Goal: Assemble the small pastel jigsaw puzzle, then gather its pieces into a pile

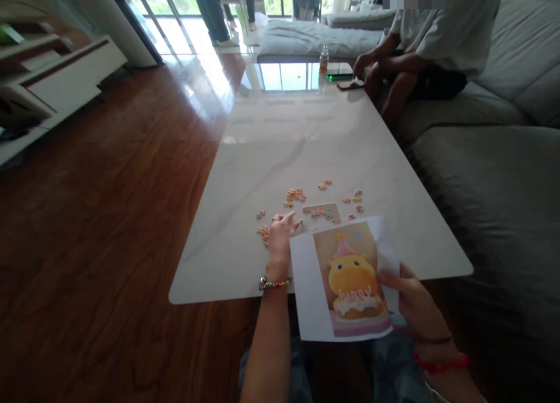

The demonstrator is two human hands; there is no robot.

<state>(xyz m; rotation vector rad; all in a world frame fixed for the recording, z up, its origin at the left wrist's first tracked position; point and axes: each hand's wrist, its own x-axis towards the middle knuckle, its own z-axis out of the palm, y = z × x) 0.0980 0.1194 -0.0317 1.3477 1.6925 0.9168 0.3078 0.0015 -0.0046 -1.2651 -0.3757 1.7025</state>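
Left hand (282, 231) flat on table (245, 175), fingers loosely spread, tips beside loose puzzle pieces (295, 196) | right hand (411, 301) pinching 1 picture sheet (345, 280) at its right edge, over table's near edge | 1 joined puzzle patch (322, 212) just beyond sheet | loose pieces in about 5 clusters, too small to count | far end: 1 bottle (324, 58), contents unclear; 1 seated person (437, 35)

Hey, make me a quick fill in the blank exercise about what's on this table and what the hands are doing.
1. The right hand holds a printed picture of a ____ creature on a cake.
2. The left hand rests on the white table among loose ____ pieces.
3. At the table's far end, near a seated person, stands a small drink ____.

Missing words: yellow; puzzle; bottle.
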